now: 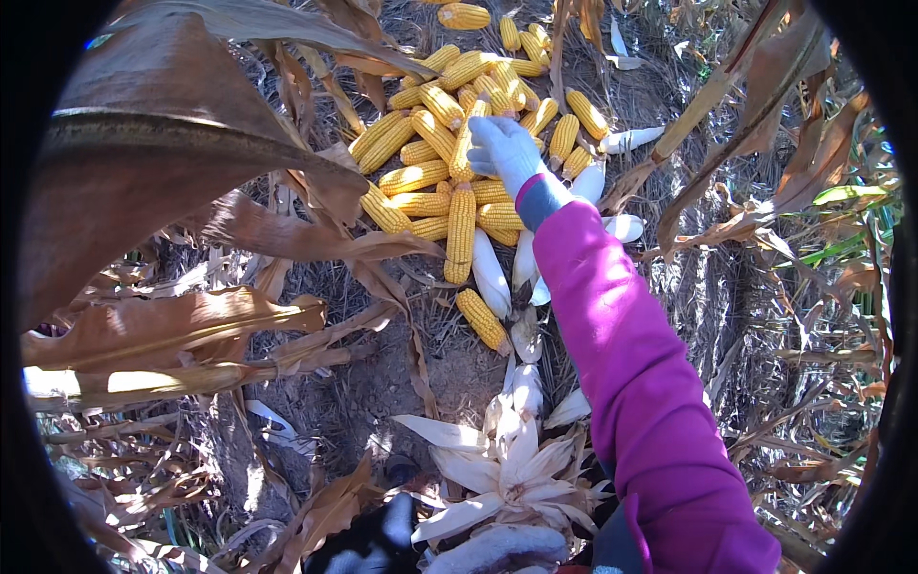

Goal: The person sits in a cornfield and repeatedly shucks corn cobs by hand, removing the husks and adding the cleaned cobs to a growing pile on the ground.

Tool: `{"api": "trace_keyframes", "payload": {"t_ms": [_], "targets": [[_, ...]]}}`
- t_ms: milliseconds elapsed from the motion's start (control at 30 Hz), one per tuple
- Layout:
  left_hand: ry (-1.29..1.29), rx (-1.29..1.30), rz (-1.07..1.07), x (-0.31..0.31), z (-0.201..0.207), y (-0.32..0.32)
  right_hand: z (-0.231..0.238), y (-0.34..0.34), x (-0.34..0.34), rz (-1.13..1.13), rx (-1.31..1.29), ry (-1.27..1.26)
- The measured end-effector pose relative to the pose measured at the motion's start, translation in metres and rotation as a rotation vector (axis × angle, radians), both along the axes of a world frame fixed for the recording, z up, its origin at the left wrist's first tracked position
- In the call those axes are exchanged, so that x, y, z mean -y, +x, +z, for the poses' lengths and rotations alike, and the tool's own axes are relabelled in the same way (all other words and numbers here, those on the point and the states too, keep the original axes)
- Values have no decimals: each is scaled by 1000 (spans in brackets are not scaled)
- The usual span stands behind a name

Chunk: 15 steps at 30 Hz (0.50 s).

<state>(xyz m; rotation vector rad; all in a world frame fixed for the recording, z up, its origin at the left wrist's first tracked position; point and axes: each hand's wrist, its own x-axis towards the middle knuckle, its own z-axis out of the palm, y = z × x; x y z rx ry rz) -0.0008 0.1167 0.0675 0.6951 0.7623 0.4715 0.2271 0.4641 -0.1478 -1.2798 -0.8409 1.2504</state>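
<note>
One right hand, in a white fabric glove at the end of a magenta cloth sleeve, is over a heap of bare, yellow, cylindrical maize ears. Fingers half curled, tips at the flank of a long yellow ear just left of them; firm grip or mere contact, cannot tell. Left hand: a pale rounded shape at the lower edge may be its glove; hold not readable.

Step in hand, as judged: setting or adjusting an ear on the heap, mostly left of and beyond the hand. Next move seems to call for opening the fingers clear without rolling neighbouring ears.

Nearer the body than the hand: one stray yellow ear, then splayed papery cream husks.

Surface: grey-brown soil, straw-strewn. Setting: sunlit outdoor maize stand; broad brown dry leaf left of the hand, pale dry stalk right.
</note>
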Motion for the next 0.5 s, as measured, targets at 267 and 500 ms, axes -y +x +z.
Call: {"api": "trace_keyframes", "payload": {"t_ms": [267,500], "targets": [[-222,-16,50,3,3,-5,-176,-57,128,361,1029,-641],[-157,19,53,1,5,-2,-167,-42,134,362,860,-734]]}}
